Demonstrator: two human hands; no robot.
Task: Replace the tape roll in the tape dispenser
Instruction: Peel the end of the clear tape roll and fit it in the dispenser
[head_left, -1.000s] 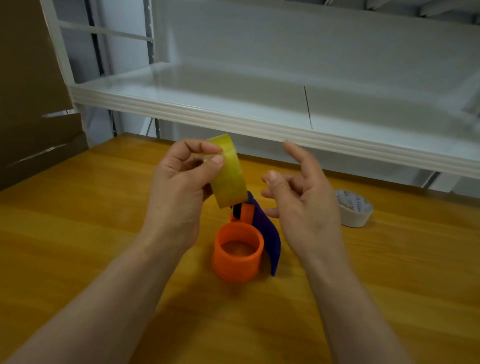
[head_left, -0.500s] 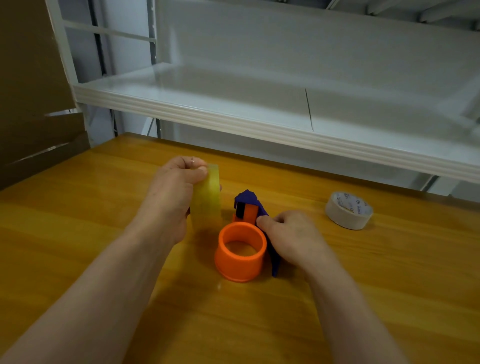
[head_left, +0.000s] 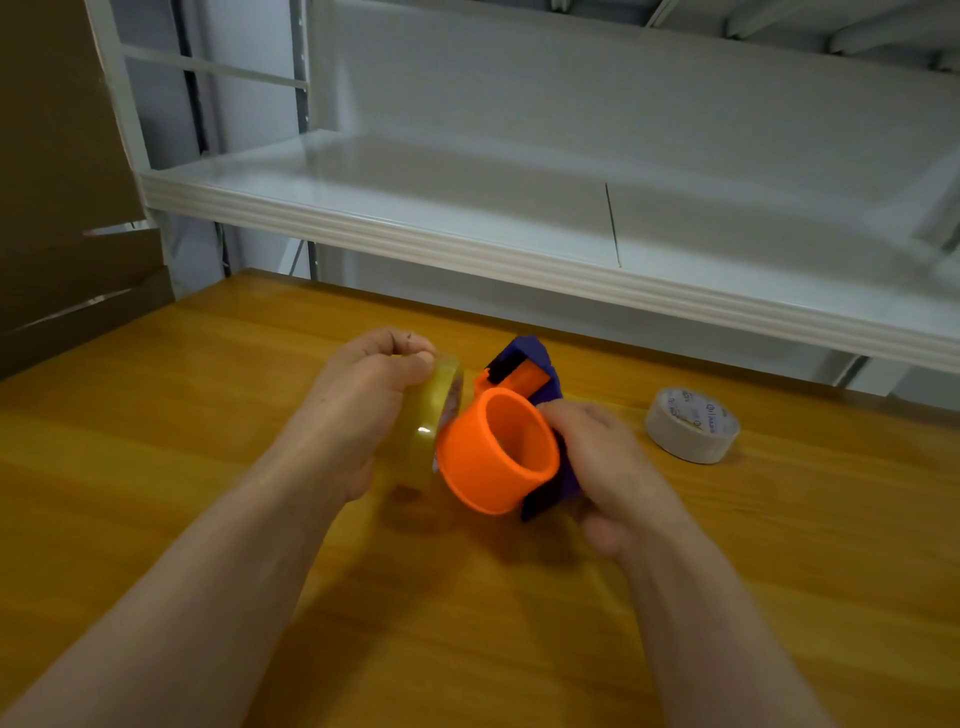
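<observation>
Head view: left hand (head_left: 363, 405) grips a clear tape roll (head_left: 428, 426) beside the tape dispenser (head_left: 511, 441), clutched tilted above the table by the right hand (head_left: 608, 467); loading appears underway, the roll's core needing alignment with the orange hub (head_left: 493, 452).

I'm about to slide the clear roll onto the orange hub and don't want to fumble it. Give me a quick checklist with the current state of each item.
1. Clear tape roll gripped in left hand: ok.
2. Tape dispenser held by right hand, lifted and tilted: ok.
3. Orange hub bare, no old roll on it: ok.
4. Roll's hole lined up with the hub: not ok, it sits beside the hub.
5. Roll's unwinding direction and loose end: cannot tell.
6. White tape roll lying apart on the wooden table: ok.
</observation>
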